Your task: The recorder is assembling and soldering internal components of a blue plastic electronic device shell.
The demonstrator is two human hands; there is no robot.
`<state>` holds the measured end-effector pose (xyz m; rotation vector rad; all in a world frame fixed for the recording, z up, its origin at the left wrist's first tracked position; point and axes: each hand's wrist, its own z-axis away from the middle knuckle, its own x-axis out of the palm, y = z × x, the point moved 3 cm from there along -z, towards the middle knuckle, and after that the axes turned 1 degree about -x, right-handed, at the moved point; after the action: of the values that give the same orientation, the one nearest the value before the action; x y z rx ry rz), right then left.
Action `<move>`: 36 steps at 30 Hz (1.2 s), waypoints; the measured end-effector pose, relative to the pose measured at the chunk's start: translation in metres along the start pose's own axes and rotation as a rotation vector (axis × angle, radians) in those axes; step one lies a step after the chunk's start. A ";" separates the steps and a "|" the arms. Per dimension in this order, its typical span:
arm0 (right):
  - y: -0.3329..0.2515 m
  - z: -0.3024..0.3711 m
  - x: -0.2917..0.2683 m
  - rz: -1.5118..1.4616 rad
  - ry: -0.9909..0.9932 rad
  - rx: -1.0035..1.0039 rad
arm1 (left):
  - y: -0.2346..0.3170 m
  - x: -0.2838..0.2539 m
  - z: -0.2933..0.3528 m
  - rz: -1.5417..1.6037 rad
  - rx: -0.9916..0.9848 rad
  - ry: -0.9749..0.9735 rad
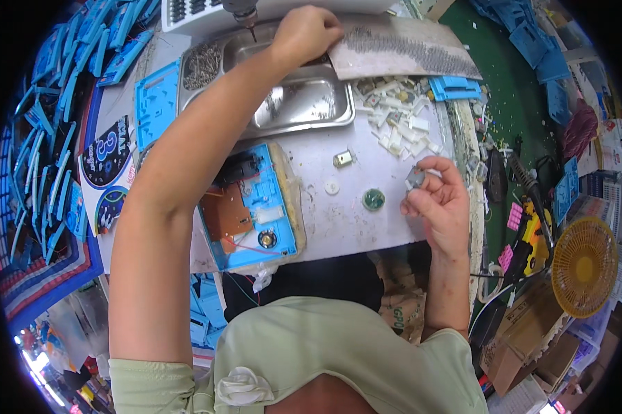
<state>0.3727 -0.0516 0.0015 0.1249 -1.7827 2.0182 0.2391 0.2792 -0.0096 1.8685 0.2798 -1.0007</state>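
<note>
My left hand [303, 33] reaches far forward, its fingers bent together at the left edge of a pale board [373, 65] covered with rows of small grey pieces. What those fingers pinch, if anything, is too small to tell. My right hand [441, 203] is closed around a small grey part [416, 178], held between thumb and fingers above the table. In front of me an open blue casing [278, 234] shows a brown board, a white block, a round black piece and wires. A small metal motor [343, 159], a white disc [332, 187] and a round green piece [374, 199] lie between.
A steel tray [304, 103] with compartments, one full of screws [202, 65], stands at the back under a power driver's tip [252, 31]. White plastic parts [401, 124] are heaped beside it. Blue casings [45, 159] pile up at left; a yellow basket [584, 268] is at right.
</note>
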 end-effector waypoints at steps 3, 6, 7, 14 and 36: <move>-0.003 0.004 -0.002 0.062 0.035 -0.063 | 0.026 -0.010 0.011 0.274 -0.454 0.012; 0.002 0.006 -0.006 0.456 0.030 -0.123 | 0.041 -0.013 0.021 0.183 -0.275 0.079; 0.003 0.007 -0.008 0.596 0.005 -0.135 | 0.050 -0.012 0.030 0.103 -0.124 0.075; 0.001 0.005 0.008 1.092 -0.207 -0.069 | 0.112 -0.060 0.179 0.077 0.556 0.018; 0.048 0.019 0.120 0.040 -0.472 0.259 | 0.059 -0.077 0.347 0.649 -0.265 -0.026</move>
<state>0.2427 -0.0420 0.0025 0.7008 -1.7766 2.3863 0.0441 -0.0222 0.0157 1.5435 -0.1992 -0.5096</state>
